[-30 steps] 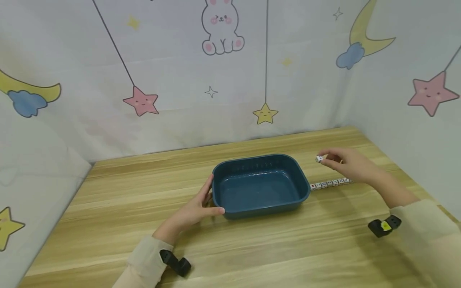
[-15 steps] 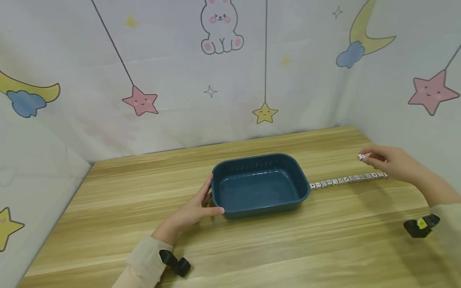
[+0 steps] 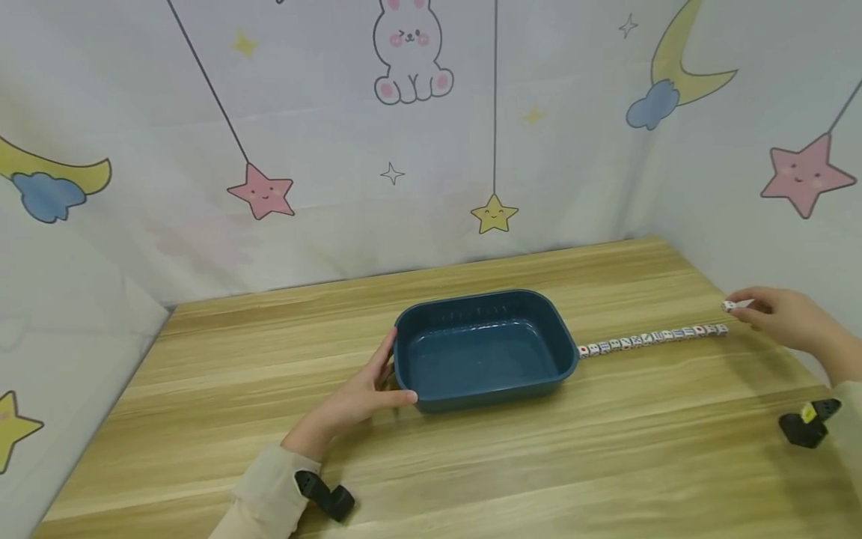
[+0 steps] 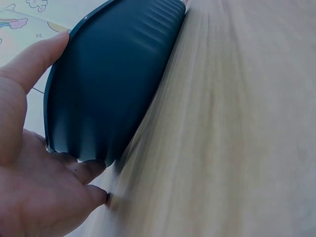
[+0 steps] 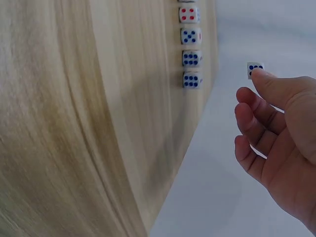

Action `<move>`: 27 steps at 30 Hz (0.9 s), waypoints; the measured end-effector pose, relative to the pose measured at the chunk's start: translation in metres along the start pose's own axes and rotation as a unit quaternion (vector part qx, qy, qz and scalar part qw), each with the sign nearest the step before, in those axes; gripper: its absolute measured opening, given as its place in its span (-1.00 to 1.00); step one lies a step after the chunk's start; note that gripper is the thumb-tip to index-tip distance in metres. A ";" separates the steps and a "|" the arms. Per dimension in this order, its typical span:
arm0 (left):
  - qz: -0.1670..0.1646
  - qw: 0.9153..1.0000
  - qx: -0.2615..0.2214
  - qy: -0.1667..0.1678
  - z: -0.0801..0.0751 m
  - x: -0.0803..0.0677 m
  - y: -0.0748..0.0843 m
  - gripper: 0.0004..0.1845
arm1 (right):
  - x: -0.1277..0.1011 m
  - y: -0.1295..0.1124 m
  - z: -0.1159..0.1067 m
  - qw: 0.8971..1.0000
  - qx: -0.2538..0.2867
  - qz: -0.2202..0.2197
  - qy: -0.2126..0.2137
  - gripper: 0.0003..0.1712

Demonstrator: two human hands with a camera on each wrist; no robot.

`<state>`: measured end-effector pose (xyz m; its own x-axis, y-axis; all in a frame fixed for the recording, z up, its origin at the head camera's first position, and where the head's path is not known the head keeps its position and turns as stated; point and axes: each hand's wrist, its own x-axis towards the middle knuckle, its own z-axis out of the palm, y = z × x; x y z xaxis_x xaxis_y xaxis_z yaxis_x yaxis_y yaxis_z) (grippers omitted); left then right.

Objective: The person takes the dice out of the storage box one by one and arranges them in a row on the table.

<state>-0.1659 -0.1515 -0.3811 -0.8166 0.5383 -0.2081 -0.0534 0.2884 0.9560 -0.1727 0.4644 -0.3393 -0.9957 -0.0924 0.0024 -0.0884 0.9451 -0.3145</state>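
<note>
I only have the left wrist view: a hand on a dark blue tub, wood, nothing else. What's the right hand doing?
Observer: The right hand pinches one small white die in its fingertips, held above the table near the right edge.
Operator: Other dice around?
Observer: Yes, a row of dice lies on the table in a line, from the tub's right side out toward the right hand.
Operator: Anything in the tub?
Observer: In the head view the tub looks empty inside.
Operator: Can you read the held die?
Observer: The right wrist view shows blue pips on it, partly covered by a fingertip, so no count.
</note>
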 end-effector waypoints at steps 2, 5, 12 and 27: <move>0.000 1.000 0.001 0.000 0.000 -0.001 0.000 0.17 | 0.001 0.006 0.002 1.000 -0.001 0.004 -0.002 -0.54; 0.001 1.000 0.002 0.001 0.000 -0.001 -0.001 0.17 | 0.001 0.011 0.005 1.000 -0.007 0.010 -0.006 -0.52; -0.003 1.000 0.002 0.001 0.000 -0.002 -0.001 0.16 | -0.003 0.019 0.010 1.000 -0.022 0.012 0.005 -0.59; -0.004 1.000 -0.001 0.000 0.000 -0.005 0.002 0.16 | -0.006 0.022 0.017 0.999 -0.028 0.000 0.020 -0.55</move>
<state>-0.1621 -0.1536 -0.3778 -0.8167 0.5353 -0.2156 -0.0614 0.2909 0.9548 -0.1682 0.4805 -0.3628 -0.9959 -0.0810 0.0407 -0.0888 0.9612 -0.2612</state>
